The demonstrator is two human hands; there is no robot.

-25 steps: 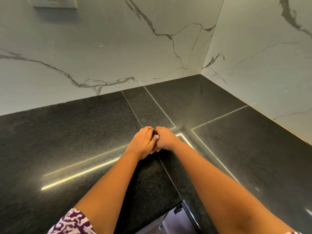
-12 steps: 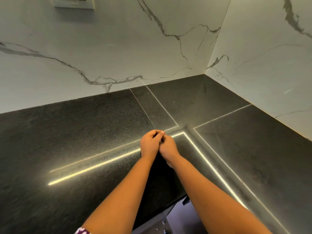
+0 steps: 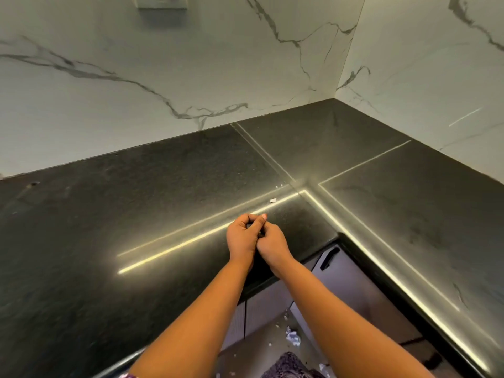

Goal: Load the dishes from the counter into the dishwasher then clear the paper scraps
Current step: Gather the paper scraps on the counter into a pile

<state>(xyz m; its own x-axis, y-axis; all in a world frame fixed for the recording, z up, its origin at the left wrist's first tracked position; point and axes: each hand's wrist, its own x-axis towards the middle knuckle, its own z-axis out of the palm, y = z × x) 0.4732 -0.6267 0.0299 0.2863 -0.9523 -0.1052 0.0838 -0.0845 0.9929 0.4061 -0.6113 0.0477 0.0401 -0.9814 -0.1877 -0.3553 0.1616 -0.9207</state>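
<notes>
My left hand (image 3: 241, 237) and my right hand (image 3: 272, 242) are pressed together just above the black stone counter (image 3: 136, 214), near its inner corner edge. Both have their fingers curled shut, with the fingertips meeting; no scrap shows between them. A tiny white paper scrap (image 3: 272, 199) lies on the counter just beyond my hands, and a smaller fleck (image 3: 278, 186) lies a little farther back. More paper scraps (image 3: 293, 338) are scattered on the floor below, between my forearms. No dishes and no dishwasher are in view.
White marble walls (image 3: 191, 64) close the counter at the back and right. A wall socket plate (image 3: 162, 2) sits at the top. Grey cabinet doors with a black handle (image 3: 328, 257) stand under the counter's inner corner.
Both hands have drawn back together toward the counter's front edge, still joined. The view has tilted down, so the cabinets and the floor scraps now show.
</notes>
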